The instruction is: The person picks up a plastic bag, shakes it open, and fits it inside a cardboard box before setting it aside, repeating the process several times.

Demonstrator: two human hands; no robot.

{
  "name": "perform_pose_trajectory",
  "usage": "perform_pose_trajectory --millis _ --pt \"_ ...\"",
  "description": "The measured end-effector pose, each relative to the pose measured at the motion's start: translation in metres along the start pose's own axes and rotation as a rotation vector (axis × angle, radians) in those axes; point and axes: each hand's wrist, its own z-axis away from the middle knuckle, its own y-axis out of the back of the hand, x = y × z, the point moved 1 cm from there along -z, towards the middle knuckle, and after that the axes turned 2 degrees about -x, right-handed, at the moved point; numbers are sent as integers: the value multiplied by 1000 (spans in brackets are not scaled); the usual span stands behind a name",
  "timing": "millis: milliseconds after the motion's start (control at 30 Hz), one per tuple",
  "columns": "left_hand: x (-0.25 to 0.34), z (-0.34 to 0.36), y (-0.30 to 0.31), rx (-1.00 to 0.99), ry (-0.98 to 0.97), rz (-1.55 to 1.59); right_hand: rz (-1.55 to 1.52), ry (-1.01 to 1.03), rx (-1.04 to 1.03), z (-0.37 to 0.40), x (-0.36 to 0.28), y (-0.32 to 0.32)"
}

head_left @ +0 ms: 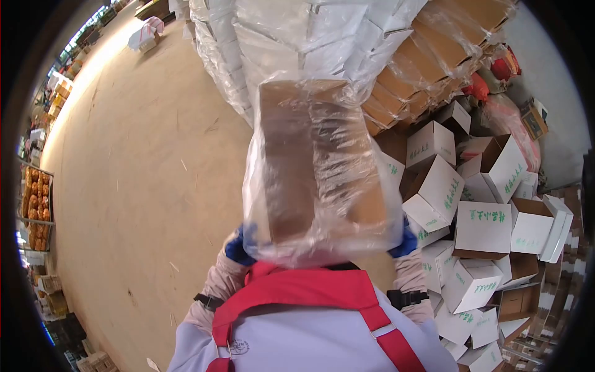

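Note:
An open cardboard box (288, 155) wrapped in clear plastic film is held in front of my chest, its brown inside showing through the film. My left hand (238, 248), in a blue glove, grips its lower left side, with the fingers partly hidden by the plastic. At the lower right side, my right hand (405, 240), also blue-gloved, holds the box, mostly covered by film. The box's inside looks empty.
Stacked white boxes (273, 31) and brown boxes (434, 46) under plastic stand ahead. A loose pile of white boxes with green print (483, 223) lies to the right. Concrete floor (149, 186) stretches left, with a rack of orange-brown goods (38, 208) at the far left.

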Motion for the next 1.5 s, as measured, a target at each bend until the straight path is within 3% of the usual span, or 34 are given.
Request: perform_pose_trajectory --millis 33,67,133,167,200,233,300,367,400,433,500,567,633,700,767,867,900,933,967,1000,1033,1067,1100,1133,1200,1233,1300,1367,1400,1433,1467,1500 --pt "0 2 7 -125 116 -3 -1 4 -2 1 15 21" --pt "-1 2 -11 -124 116 -5 46 -48 84 -1 32 48" --pt "-3 -1 -59 207 18 -969 100 -112 158 -15 31 59" --pt "2 -7 -60 213 3 -965 24 -5 221 -23 18 47" --pt "6 -4 -59 66 55 -483 -59 93 299 -23 5 28" --pt "7 1 -60 -73 95 0 32 60 279 -21 -16 -16" --pt "13 6 -84 -15 156 -141 563 9 84 -4 -34 -25" --pt "17 8 -89 119 361 -523 331 -35 187 -12 -16 -30" --pt "10 6 -55 -48 418 -486 44 -132 224 -23 -3 -24" --pt "1 -2 -14 -218 475 -437 -16 -170 228 -33 7 -14" --pt "-12 -21 9 -140 465 -454 26 -210 210 -52 30 22" --pt "-20 -48 59 390 555 -590 85 -240 215 -70 46 49" --pt "-32 -68 128 520 486 -468 109 -249 236 -78 49 53" --pt "-47 -98 213 688 299 -663 134 -243 260 -80 45 56" --pt "-38 -112 160 710 475 -1241 174 -238 284 -81 39 63" --pt "5 -110 98 873 465 -1069 221 -217 317 -84 24 78" --pt "35 -111 82 834 401 -1318 261 -205 323 -84 16 82" --pt "68 -108 16 962 336 -1623 420 -155 277 -84 2 89" --pt "88 -110 -5 1086 -2 -2072 833 -34 163 -82 -15 91" --pt "111 -115 -30 780 -437 -2108 1086 93 102 -82 -29 95" --pt "129 -126 -81 430 -696 -2223 473 88 329 -78 -33 88" --pt "138 -137 -126 139 -631 -2356 621 196 342 -77 -35 27" --pt "144 -152 -155 -180 -590 -2460 508 229 406 -79 -36 4" --pt "145 -173 -167 -253 -582 -2447 439 233 347 -86 -37 -36" --pt "142 -198 -176 -662 -161 -2548 995 323 332 -96 -23 -59" --pt "142 -204 -166 -671 -370 -2484 830 275 395 -94 -20 -61" --pt "154 -194 -164 -675 -304 -2578 1237 327 713 -101 -1 -68" --pt "167 -168 -162 -628 -484 -2485 1197 354 650 -116 12 -86" --pt "170 -153 -159 -544 -408 -2532 1227 321 620 -125 17 -96" --pt "174 -141 -152 -515 -448 -2508 991 253 615 -136 26 -115" --pt "182 -134 -151 -495 -476 -2523 1210 357 472 -152 32 -104" --pt "192 -131 -151 -454 -501 -2537 1374 436 488 -166 39 -97"
